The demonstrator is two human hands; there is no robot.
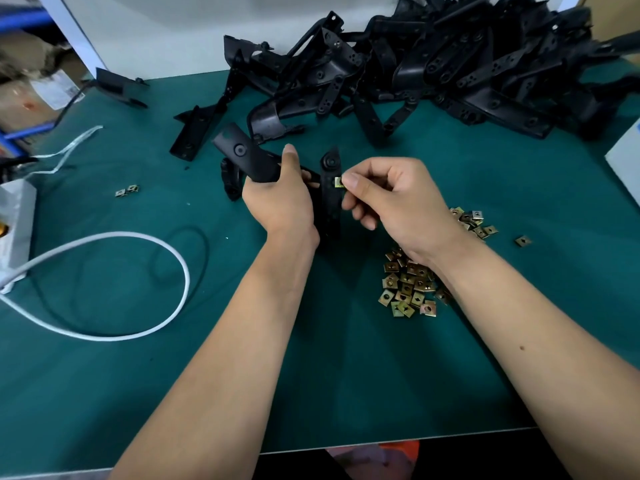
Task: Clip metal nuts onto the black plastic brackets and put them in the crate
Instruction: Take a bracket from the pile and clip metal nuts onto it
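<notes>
Bracket (327, 195), one, black, held above the bench (346, 358) centre; gripped in left hand (280, 199), fingers curled round its upper arm. Nut (338, 182), one, pinched between thumb and forefinger of right hand (398, 202), touching bracket's right edge. Loose nuts (410, 285): one heap under right wrist, too many to count; one single (523, 241) apart at right; two (126, 190) at left. Bracket pile (433, 71) at rear, uncountable; two strays (194, 129) beside it, leftward. White cable (138, 237), one loop, left. Power strip (14, 233), one, left edge.
</notes>
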